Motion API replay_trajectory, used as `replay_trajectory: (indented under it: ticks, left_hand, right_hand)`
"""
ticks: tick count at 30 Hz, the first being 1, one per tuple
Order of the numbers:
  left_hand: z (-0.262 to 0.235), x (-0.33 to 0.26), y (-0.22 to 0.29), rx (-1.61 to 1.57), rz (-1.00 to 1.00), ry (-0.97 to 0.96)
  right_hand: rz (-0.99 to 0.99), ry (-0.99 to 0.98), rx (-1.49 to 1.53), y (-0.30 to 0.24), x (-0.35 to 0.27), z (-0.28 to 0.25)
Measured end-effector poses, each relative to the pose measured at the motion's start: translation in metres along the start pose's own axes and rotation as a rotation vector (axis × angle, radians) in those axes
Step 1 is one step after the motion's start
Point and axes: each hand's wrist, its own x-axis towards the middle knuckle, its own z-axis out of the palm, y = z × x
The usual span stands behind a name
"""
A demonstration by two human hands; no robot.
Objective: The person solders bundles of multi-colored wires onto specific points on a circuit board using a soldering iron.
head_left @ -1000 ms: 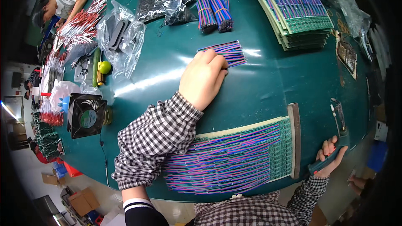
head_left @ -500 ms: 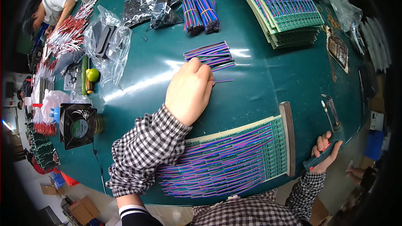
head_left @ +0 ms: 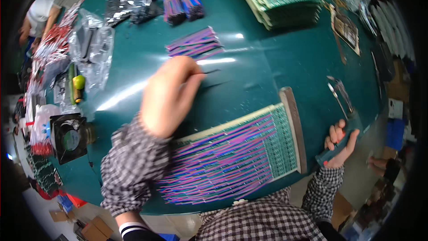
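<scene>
My left hand [head_left: 169,93] is lifted over the table, fingers pinched on a thin wire [head_left: 211,72] that sticks out to the right; motion blurs both. Just beyond lies a loose pile of multicoloured wires [head_left: 196,43]. Nearer me, a panel of green circuit boards [head_left: 281,140] carries rows of blue, pink and green wires that stretch left, partly behind my left sleeve. A brown bar [head_left: 293,129] stands along the panel's right edge. At the right, my right hand [head_left: 342,145] grips the dark green handle of a soldering iron [head_left: 352,118], its metal tip pointing away from me.
Two banded wire bundles [head_left: 183,2] and black plastic bags [head_left: 133,4] lie at the back. A stack of wired boards [head_left: 285,4] stands back right, near a stained tray [head_left: 346,29]. At left are a black fan [head_left: 69,138], clear bags [head_left: 93,44] and red-white wires [head_left: 58,40].
My left hand has lifted away from the wire pile with a wire pinched in its fingers, drawing back toward me. The whole view has shifted. My right hand still holds the soldering iron.
</scene>
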Motion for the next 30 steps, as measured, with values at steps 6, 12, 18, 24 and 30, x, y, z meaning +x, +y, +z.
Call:
replay_trajectory:
  ticks: [6,12,18,24,30]
  left_hand:
    - [-0.031,-0.028,0.092,-0.426,-0.479,-0.209]
    - [0.029,-0.05,0.1,-0.317,-0.176,-0.34]
    - [0.074,-0.064,0.109,-0.102,0.166,-0.139]
    - [0.093,-0.075,0.104,0.39,0.414,-0.183]
    - [0.097,-0.083,0.1,0.387,0.44,-0.158]
  right_hand:
    - [0.019,0.074,-0.052,-0.001,-0.008,0.011]
    - [0.012,0.069,-0.074,-0.002,-0.021,0.003]
    - [-0.066,0.054,-0.116,-0.014,-0.055,0.004]
    - [-0.067,0.057,-0.227,-0.016,-0.085,0.009]
    - [-0.042,-0.01,-0.428,-0.02,-0.114,0.018]
